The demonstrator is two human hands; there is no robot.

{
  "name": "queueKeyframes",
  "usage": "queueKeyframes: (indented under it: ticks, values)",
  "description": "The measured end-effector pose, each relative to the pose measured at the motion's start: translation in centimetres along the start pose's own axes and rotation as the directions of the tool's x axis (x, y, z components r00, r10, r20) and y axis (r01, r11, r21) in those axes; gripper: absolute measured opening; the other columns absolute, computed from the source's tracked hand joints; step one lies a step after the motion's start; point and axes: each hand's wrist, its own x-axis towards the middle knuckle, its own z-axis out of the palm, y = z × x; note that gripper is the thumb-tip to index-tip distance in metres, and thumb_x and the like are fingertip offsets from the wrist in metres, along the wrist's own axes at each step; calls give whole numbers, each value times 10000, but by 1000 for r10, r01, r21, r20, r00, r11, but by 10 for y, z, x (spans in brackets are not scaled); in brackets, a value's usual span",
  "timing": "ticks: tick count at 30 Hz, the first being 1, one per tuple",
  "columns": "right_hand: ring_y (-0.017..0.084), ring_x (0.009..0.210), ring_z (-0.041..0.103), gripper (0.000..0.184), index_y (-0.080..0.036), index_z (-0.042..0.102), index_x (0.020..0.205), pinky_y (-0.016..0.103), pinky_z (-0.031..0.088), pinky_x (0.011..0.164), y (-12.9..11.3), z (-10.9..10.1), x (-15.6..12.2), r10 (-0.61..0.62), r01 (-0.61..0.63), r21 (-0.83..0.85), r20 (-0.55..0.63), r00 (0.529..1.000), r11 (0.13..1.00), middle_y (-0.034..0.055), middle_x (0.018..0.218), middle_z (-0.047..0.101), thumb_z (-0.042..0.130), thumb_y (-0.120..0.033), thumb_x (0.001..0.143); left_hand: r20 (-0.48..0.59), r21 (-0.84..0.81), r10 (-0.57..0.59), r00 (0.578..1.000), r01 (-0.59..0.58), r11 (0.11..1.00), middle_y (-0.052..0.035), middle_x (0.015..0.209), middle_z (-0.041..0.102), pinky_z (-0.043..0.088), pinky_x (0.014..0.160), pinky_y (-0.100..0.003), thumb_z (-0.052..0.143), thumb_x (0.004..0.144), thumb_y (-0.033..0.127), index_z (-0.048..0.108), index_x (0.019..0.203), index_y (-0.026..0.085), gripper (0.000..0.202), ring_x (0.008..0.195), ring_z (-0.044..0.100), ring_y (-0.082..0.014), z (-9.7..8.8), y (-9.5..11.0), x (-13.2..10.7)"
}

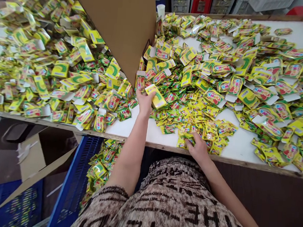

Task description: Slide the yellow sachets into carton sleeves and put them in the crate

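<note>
My left hand (145, 102) is closed around a small yellow carton (156, 97), which lies tilted between thumb and fingers. Just beyond its fingertips stands another carton with a red picture (140, 81); whether the fingers also grip that one I cannot tell. At the table's front edge my right hand (199, 148) reaches into a spread of small yellow packets (197, 115). Its thumb and forefinger curl on a packet (183, 138) at the edge; the other fingers are hidden below the hand.
A large brown cardboard sheet (124, 24) stands tilted on the white table (160, 133). Heaps of cartons (75, 76) lie left, more cartons (263, 94) right. Below are a blue crate (74, 177) with packets and an opened cardboard box (34, 156). A white cup (161, 10) stands behind.
</note>
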Motion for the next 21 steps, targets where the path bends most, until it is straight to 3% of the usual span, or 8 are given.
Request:
queueKeyframes:
  ticks: [2,4,7,10,13,17,19,21]
  values:
    - [229,635,642,243,-238,536,954,363,537,624,-1,-6,2,189,-182,222,-12,982,958,6,706,641,639,-409,816,188,5,42,981,-44,999,24,921,670,543,764,-268,801,714,297,440,1121,202,553,797,656,-102,-11,-8,-41]
    - [204,544,621,281,-247,514,954,337,527,543,-5,-13,6,318,-292,444,16,948,847,-29,642,621,662,-427,798,397,58,9,918,-35,998,6,880,672,542,730,-283,809,668,340,494,948,187,449,772,657,-133,-16,-22,-86]
    - [169,535,607,285,-255,483,958,308,522,513,-16,-23,15,351,-244,626,-50,935,741,-35,697,622,656,-424,808,538,143,-56,841,-26,989,-11,936,674,527,777,-285,723,716,297,461,844,196,308,842,652,-144,-12,-43,-140]
    - [160,566,604,302,-263,467,1008,296,520,507,-26,-30,24,312,-173,649,-104,944,741,-28,749,624,631,-437,823,655,115,-86,750,13,993,-44,1102,673,525,860,-320,645,764,248,446,1077,227,371,968,658,-164,-1,-52,-167]
    - [164,577,604,326,-266,461,1034,298,520,504,-31,-36,26,299,-166,639,-104,949,751,-18,770,630,627,-443,815,805,104,-147,575,107,989,-69,1180,660,529,903,-358,693,737,254,361,1344,255,693,1017,664,-198,9,-54,-178]
    - [144,561,587,314,-264,473,1006,299,523,514,-30,-43,22,326,-169,675,-112,939,718,-10,848,626,639,-423,792,907,166,-266,328,301,939,-83,1118,692,530,915,-389,732,730,308,489,1299,219,625,1015,674,-242,13,-58,-192]
    - [141,572,589,306,-266,474,1015,292,517,515,-31,-47,21,325,-165,697,-102,940,698,-8,857,616,624,-426,802,902,175,-280,329,314,933,-90,1054,702,537,884,-409,697,777,355,508,1278,203,556,967,683,-254,12,-55,-192]
    - [146,598,602,306,-270,471,1030,285,507,514,-35,-52,23,307,-152,690,-107,946,707,-1,872,618,598,-453,821,846,158,-211,490,148,976,-89,1060,686,525,896,-410,647,828,390,501,1286,215,512,998,665,-253,9,-48,-184]
